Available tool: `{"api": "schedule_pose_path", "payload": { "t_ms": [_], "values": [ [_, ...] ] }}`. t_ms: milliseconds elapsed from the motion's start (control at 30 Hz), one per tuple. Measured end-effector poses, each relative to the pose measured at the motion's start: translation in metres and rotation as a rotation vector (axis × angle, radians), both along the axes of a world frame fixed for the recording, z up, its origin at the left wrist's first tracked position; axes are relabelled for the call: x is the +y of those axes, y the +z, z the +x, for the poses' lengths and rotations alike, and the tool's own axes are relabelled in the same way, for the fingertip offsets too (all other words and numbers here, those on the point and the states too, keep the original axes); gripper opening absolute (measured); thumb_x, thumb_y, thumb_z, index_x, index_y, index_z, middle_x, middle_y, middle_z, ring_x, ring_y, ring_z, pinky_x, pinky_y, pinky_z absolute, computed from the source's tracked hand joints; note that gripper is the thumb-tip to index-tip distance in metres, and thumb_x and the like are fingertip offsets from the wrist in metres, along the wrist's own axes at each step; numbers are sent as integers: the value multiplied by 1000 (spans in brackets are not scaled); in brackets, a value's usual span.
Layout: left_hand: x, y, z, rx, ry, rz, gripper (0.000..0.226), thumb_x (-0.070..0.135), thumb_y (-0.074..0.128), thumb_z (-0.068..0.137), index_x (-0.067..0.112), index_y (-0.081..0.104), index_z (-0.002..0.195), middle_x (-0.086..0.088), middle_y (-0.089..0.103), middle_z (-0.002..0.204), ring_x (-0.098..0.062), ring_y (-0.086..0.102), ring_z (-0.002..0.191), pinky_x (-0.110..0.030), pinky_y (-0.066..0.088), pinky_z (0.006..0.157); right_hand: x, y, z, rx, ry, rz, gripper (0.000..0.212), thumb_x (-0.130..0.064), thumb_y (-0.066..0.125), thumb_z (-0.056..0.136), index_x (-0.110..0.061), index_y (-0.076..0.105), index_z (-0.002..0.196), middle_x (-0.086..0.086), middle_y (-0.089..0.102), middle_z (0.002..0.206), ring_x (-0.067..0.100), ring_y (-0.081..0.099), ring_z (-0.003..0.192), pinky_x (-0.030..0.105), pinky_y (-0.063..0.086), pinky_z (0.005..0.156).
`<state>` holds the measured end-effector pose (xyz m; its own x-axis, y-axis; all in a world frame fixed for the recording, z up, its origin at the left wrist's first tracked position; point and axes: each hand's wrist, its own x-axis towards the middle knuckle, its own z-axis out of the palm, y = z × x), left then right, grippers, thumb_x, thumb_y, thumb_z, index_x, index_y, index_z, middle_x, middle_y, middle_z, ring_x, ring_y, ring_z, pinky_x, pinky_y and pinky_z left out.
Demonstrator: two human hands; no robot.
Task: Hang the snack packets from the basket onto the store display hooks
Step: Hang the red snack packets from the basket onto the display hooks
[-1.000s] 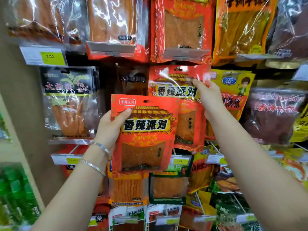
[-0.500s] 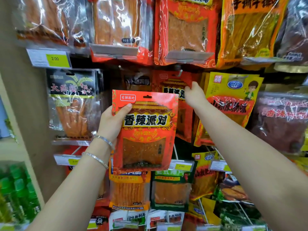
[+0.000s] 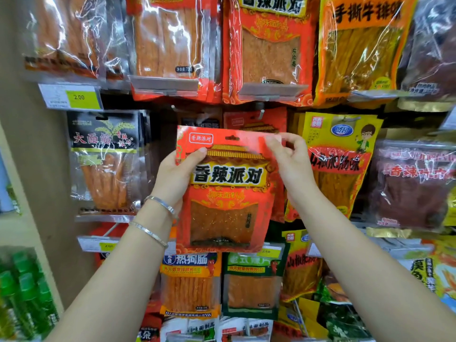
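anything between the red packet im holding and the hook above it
Nothing visible. The red packet, held by the left hand and right hand, sits just below the hook, whose tip shows bare; matching packets hang behind.

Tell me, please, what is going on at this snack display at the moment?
A person is stocking the display. The left hand grips the left edge of a red snack packet, thumb across its front, and the right hand pinches its top right corner. The packet is held up in front of the rack, not yet on the hook above it, where a matching packet hangs.
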<state>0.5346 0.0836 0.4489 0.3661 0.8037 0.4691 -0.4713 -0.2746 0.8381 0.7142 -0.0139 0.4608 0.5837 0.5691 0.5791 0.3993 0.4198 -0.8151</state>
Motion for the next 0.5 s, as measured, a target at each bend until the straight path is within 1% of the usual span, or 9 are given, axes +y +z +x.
{"api": "schedule_pose_path", "payload": {
  "t_ms": [67, 100, 167, 233, 267, 300, 367, 400, 500],
  "values": [
    [0, 8, 2, -58, -20, -18, 5, 20, 66, 85, 21, 69, 88, 0, 74, 81, -15, 71, 72, -27, 54, 57, 0, 2, 3, 1, 71, 0, 44, -52, 69, 73, -30, 56, 110, -9, 70, 99, -2, 65, 90, 23, 47, 78],
    [1, 11, 4, -70, 10, -13, 8, 18, 67, 84, 19, 67, 93, 0, 73, 83, -15, 70, 74, -28, 54, 60, 0, 4, 3, -20, 81, 4, 38, -50, 69, 74, -31, 62, 106, -8, 70, 100, 5, 65, 93, 28, 49, 81],
    [4, 17, 11, -16, 153, 74, 31, 16, 70, 82, 13, 59, 110, -3, 70, 97, -13, 68, 84, -29, 54, 71, -3, 9, 1, -74, 37, 34, 14, -45, 65, 78, -34, 67, 86, -5, 71, 88, 16, 67, 85, 39, 52, 76],
    [5, 21, 17, 51, 279, 145, 55, 12, 73, 79, 13, 44, 125, -8, 62, 113, -15, 62, 97, -29, 51, 85, -6, 12, 3, -102, -18, 63, 17, -43, 61, 82, -26, 65, 85, 11, 69, 92, 32, 64, 89, 49, 51, 79],
    [5, 22, 19, 73, 327, 168, 60, 11, 74, 78, 13, 41, 128, -8, 57, 118, -16, 58, 101, -29, 48, 90, -6, 13, 5, -114, -43, 83, 21, -42, 60, 83, -21, 63, 87, 15, 66, 95, 35, 61, 91, 50, 49, 81],
    [5, 23, 20, 97, 383, 209, 58, 11, 73, 78, 14, 43, 128, -5, 54, 119, -15, 55, 104, -29, 47, 94, -7, 14, 7, -127, -66, 103, 20, -39, 59, 85, -20, 61, 87, 12, 67, 94, 30, 62, 91, 47, 48, 82],
    [4, 24, 22, 173, 504, 372, 44, 13, 68, 82, 18, 53, 122, 2, 53, 119, -11, 51, 109, -33, 43, 100, -9, 18, 13, -131, -100, 135, 11, -35, 58, 87, -25, 62, 87, -4, 68, 88, 12, 63, 86, 37, 48, 80],
    [2, 25, 23, 203, 526, 464, 40, 12, 65, 84, 19, 56, 122, 5, 52, 118, -11, 50, 112, -34, 42, 102, -10, 21, 16, -117, -115, 143, 10, -34, 57, 87, -26, 63, 89, -7, 67, 90, 9, 62, 87, 34, 47, 80],
    [-10, 32, 33, 219, 415, 616, 49, 8, 57, 89, 18, 46, 136, 9, 46, 123, -9, 44, 121, -29, 36, 107, -12, 26, 21, -44, -114, 160, 13, -34, 57, 88, -24, 63, 94, 1, 68, 98, 22, 63, 97, 42, 48, 88]
  ]
}}
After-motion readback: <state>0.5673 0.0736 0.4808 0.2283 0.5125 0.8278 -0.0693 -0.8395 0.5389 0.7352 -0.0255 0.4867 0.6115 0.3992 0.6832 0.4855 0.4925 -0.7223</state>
